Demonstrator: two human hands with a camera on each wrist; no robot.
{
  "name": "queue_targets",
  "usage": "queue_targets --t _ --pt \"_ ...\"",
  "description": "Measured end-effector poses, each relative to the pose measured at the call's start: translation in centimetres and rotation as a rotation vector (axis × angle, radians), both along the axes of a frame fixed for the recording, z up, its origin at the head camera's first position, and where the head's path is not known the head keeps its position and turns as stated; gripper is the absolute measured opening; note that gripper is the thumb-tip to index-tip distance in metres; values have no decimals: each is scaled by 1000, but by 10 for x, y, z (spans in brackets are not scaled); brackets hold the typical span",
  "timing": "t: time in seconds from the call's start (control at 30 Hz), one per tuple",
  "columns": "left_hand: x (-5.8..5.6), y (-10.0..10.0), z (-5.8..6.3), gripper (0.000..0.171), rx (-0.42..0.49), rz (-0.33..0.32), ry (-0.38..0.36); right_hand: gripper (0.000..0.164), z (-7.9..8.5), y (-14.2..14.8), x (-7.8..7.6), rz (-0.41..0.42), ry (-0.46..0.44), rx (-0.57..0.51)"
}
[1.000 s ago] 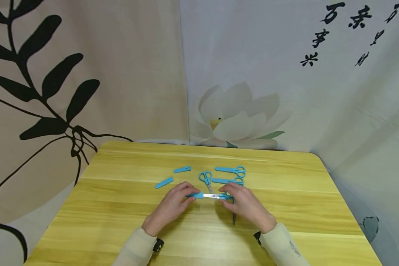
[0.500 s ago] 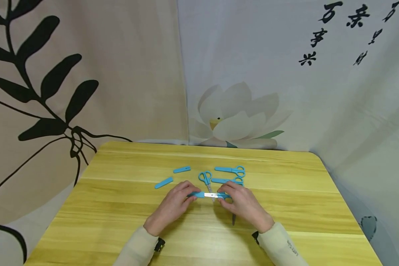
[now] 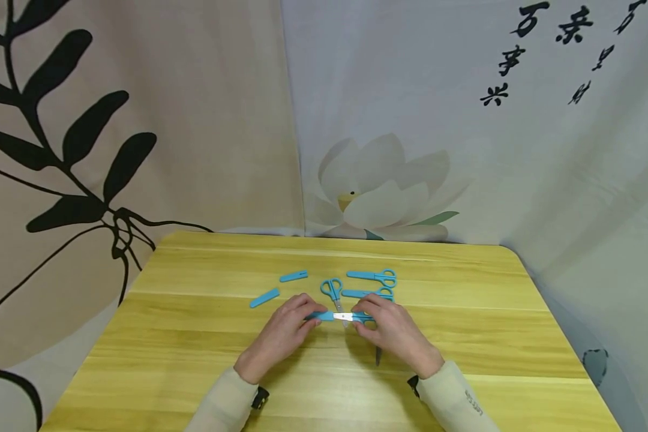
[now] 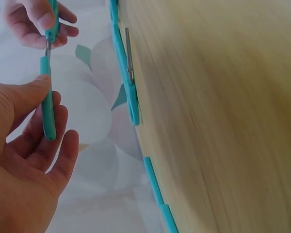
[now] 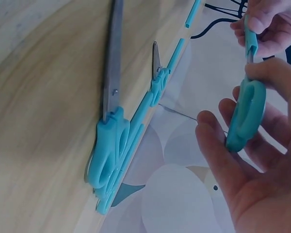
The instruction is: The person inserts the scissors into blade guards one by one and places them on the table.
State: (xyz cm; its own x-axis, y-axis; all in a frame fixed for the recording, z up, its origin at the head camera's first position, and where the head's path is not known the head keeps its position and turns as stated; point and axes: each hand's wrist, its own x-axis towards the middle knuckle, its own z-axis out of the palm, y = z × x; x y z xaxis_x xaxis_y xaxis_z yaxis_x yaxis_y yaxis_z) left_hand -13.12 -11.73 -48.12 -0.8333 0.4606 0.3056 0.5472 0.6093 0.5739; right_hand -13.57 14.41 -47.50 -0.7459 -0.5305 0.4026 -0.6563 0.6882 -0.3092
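My left hand (image 3: pixel 286 329) pinches a blue blade sheath (image 4: pixel 47 109) between thumb and fingers. In my right hand (image 3: pixel 396 333) are the blue handles of a pair of scissors (image 5: pixel 251 114), gripped by thumb and fingers. Both are held above the table, lined up end to end, with the blade partly inside the sheath and a short bright length (image 3: pixel 342 316) showing between. Below my right hand lie unsheathed scissors (image 5: pixel 109 141), mostly covered by that hand in the head view. Other bare scissors (image 3: pixel 332 289) lie just beyond the hands.
Two sheathed scissors, one farther back (image 3: pixel 364 275) and one nearer (image 3: pixel 359 294), lie behind my right hand. Two loose blue sheaths, one (image 3: pixel 293 276) behind the other (image 3: pixel 264 297), are left of centre. The wooden table (image 3: pixel 194 354) ends at a printed cloth backdrop.
The sheath and scissors have come closer together, so less bare blade shows between them. My right hand has shifted slightly left. The head view has turned a little.
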Motion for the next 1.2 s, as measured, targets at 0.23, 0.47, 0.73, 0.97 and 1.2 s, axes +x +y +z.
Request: queue_targets --t 0.23,0.47,0.73,0.97,1.2 --pt "0 1 0 19 6 -11 16 19 1 -1 0 7 1 -10" --pt "0 1 -2 20 4 -20 44 21 1 -4 -1 14 10 -10" --pt "0 2 -1 20 0 -33 57 22 3 -6 -1 30 -2 -29" --pt "0 2 -1 20 2 -44 58 22 4 -7 0 39 -16 -42" --pt "-1 3 0 20 -1 -62 76 20 4 -8 -1 41 -39 -48"
